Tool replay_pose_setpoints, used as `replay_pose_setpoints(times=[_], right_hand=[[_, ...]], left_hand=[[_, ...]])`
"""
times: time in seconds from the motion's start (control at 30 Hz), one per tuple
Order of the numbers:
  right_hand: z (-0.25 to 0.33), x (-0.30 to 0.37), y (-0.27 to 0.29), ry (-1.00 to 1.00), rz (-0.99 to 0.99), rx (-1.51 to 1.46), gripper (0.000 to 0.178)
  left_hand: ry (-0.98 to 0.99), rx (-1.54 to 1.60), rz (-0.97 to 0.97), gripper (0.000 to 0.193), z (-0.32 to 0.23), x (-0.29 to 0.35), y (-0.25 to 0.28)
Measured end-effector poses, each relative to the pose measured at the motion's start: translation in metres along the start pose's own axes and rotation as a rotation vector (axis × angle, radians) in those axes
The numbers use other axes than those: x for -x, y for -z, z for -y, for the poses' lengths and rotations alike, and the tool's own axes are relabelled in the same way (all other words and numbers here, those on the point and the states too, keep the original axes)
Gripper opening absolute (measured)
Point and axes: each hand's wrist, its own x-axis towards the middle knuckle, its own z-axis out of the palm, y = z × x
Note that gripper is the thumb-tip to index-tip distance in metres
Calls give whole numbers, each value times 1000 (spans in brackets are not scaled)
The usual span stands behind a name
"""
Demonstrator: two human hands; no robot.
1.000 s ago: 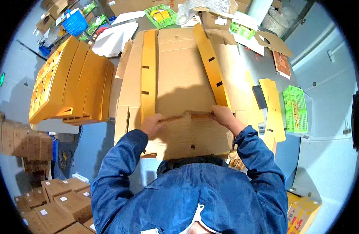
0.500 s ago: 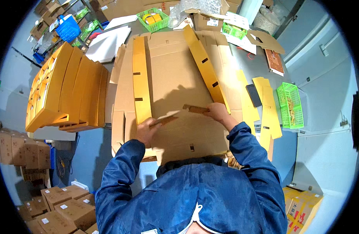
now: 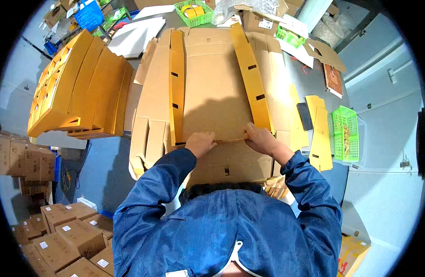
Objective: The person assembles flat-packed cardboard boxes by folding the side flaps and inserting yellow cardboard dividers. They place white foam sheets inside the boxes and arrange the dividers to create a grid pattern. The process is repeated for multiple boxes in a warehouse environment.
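On a large flat sheet of brown cardboard [image 3: 212,108], two long upright yellow card strips with dark slots run away from me: a left strip [image 3: 177,87] and a right strip [image 3: 253,78]. A thin brown cardboard strip [image 3: 231,140] lies crosswise between their near ends, seen almost edge-on. My left hand [image 3: 201,144] is closed on it, just right of the left yellow strip's near end. With fingers pinched, my right hand [image 3: 265,140] grips the strip near the right yellow strip's end. Whether the strip's ends touch the yellow strips is hard to make out.
Yellow partitioned trays [image 3: 78,87] stand stacked at the left. Loose yellow strips [image 3: 319,131], a black block [image 3: 304,116] and a green basket [image 3: 344,134] of small pieces lie right. Another green basket [image 3: 194,14] holds tape rolls at the back. Cartons [image 3: 76,237] sit lower left.
Both hands have come closer together, the left moving right. The brown pieces they held at a slant now form one nearly level line. The right yellow strip stands straighter; the whole view has shifted slightly.
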Motion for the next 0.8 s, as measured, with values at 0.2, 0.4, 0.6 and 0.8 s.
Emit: replay_pose_setpoints(times=[0.2,0.4,0.6,0.8], right_hand=[[17,-22,-7,74,199,88,28],[28,-27,-6,201,187,148,20],[33,-45,-20,205,315,449,19],[8,-64,-49,117,359,540,20]], left_hand=[[-2,2,-29,31,4,2,-2],[11,80,-97,27,2,3,-4],[28,88,-44,31,3,4,-2],[99,201,-33,41,-18,0,24]])
